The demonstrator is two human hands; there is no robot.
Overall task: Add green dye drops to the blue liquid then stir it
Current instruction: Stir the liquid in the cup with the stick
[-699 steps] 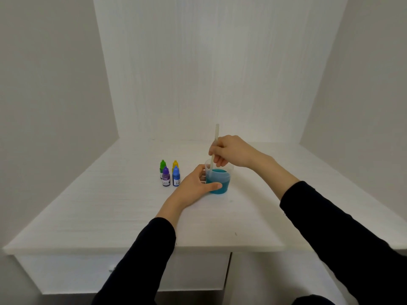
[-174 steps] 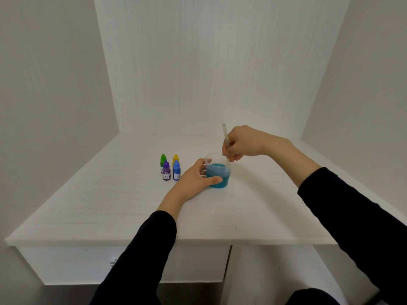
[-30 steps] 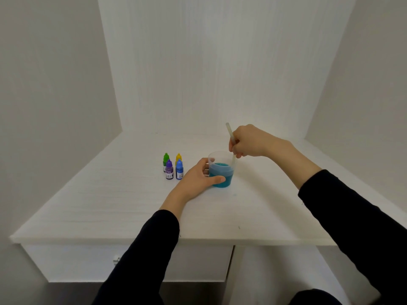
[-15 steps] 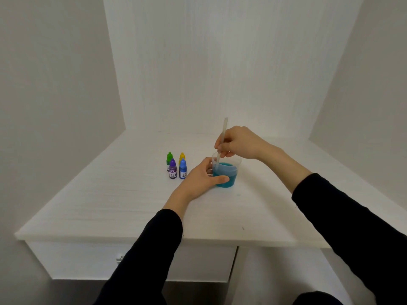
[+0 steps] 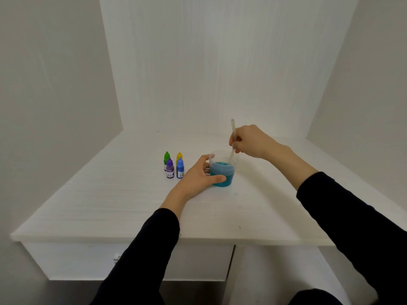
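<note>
A clear plastic cup (image 5: 222, 176) with teal-blue liquid stands on the white desk (image 5: 132, 205). My left hand (image 5: 196, 175) wraps around the cup's left side, thumb across its front. My right hand (image 5: 248, 142) pinches a pale stirring stick (image 5: 232, 137) that leans down into the right side of the cup. The green dye bottle (image 5: 166, 159) stands capped at the back left of a small cluster, left of the cup.
A yellow bottle (image 5: 179, 156), a purple bottle (image 5: 169, 168) and a blue bottle (image 5: 180, 168) stand with the green one. White walls close the desk on three sides. A small blue drop (image 5: 235, 194) marks the desk in front of the cup. A drawer front sits below the desk edge.
The stick has swung from the cup's left side to its right side, with my right hand moving right. My left hand keeps hold of the cup. The view shifted slightly.
</note>
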